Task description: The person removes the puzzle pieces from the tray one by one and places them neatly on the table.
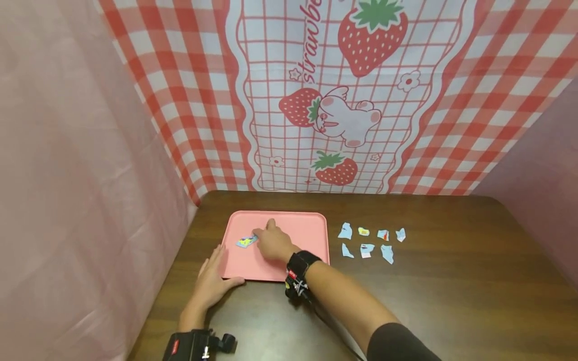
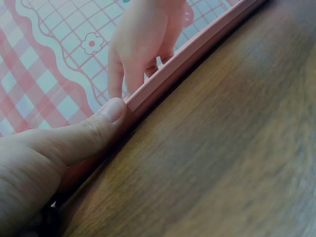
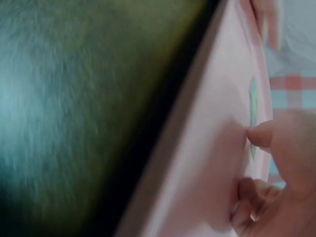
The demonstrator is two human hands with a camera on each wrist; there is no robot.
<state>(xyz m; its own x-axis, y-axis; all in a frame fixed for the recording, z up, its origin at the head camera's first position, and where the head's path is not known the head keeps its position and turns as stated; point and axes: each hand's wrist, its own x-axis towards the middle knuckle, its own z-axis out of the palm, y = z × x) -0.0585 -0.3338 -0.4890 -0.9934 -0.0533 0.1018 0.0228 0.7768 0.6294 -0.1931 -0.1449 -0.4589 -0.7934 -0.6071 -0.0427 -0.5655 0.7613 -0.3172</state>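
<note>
A pink tray [image 1: 293, 225] lies on the wooden table. In the head view my left hand [image 1: 211, 281] rests at its near left corner, fingers along the left side and thumb on the near rim; the left wrist view shows this thumb [image 2: 106, 116] touching the rim. My right hand [image 1: 274, 243] reaches down into the tray. Its fingertips touch the tray floor at the right end of a light blue and yellow torn paper piece [image 1: 246, 242]. In the right wrist view one digit [image 3: 261, 134] lies over that piece [image 3: 254, 101], and the other fingers are bent beside it.
Right of the tray, several torn paper pieces lie in two rows on the table [image 1: 451, 281], among them a light blue one [image 1: 345, 230] and a yellow one [image 1: 363, 231]. A checked strawberry cloth [image 1: 316, 165] hangs behind. Pink cloth [image 1: 90, 175] hangs at the left.
</note>
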